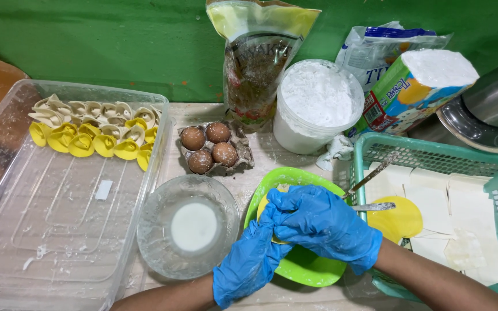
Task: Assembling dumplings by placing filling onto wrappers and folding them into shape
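Two blue-gloved hands meet over a green plate point(312, 270) in the head view. Left hand point(248, 264) reaches up from below; right hand point(324, 224) curls over it. Both pinch closed on a yellow dumpling wrapper point(265, 206), mostly hidden between the fingers. Just left stands a glass bowl point(187, 226) of white liquid.

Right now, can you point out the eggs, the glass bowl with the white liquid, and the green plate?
eggs point(209, 148): head view, middle of the four brown eggs.
glass bowl point(154, 236): head view, left wall.
green plate point(306, 269): head view, bare near rim below the gloves.
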